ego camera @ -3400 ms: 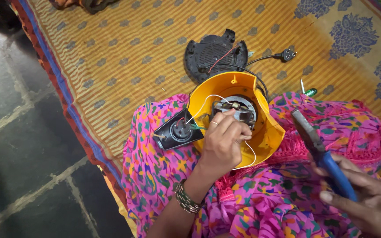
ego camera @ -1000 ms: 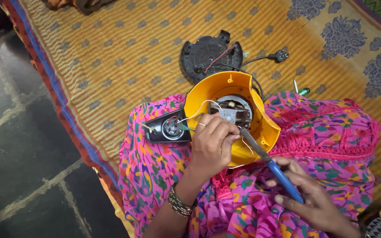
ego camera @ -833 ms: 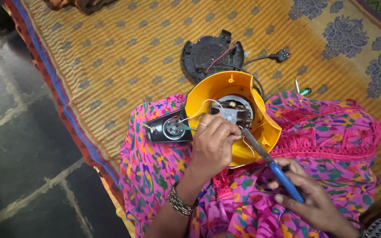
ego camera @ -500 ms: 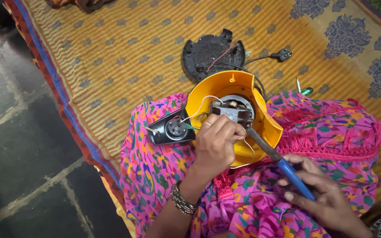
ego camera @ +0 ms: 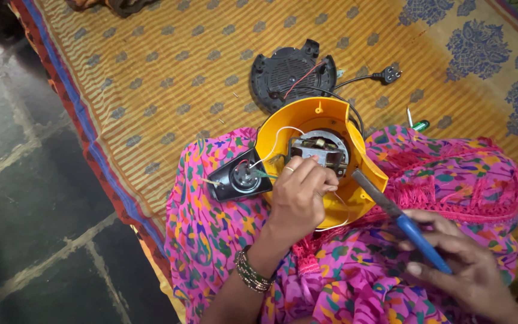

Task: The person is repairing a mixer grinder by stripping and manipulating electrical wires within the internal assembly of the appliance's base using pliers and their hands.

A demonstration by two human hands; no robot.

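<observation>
One yellow appliance housing (ego camera: 331,162), round and open like a bowl, lies on the person's lap at the middle of the view, on pink flowered cloth (ego camera: 451,180). Inside it sits one grey motor (ego camera: 319,150) with metal plates. A white wire (ego camera: 274,141) runs from the motor over the housing's left rim to one black switch panel (ego camera: 238,180), which lies just left of the housing and carries a round knob.

The left hand (ego camera: 298,201) is curled, its fingertips pressed against the near side of the motor; whether it pinches something small there, I cannot tell. A ring is on one finger, and several bangles (ego camera: 250,273) are around the wrist.

The right hand (ego camera: 463,264), near and to the right, is closed around the blue handle of one pair of pliers (ego camera: 400,216). The grey metal nose points up and left and reaches the right rim of the housing.

Farther away, on the yellow striped mat (ego camera: 169,78), lies one black round base cover (ego camera: 292,75) with vent slots and a red wire across it. A black cord ends in one plug (ego camera: 388,75) at its right. One small green-handled screwdriver (ego camera: 416,123) lies on the mat right of the housing. Blue flower prints mark the mat's far right corner. No labels or packages are visible. Dark stone floor (ego camera: 31,198) is at the left.
</observation>
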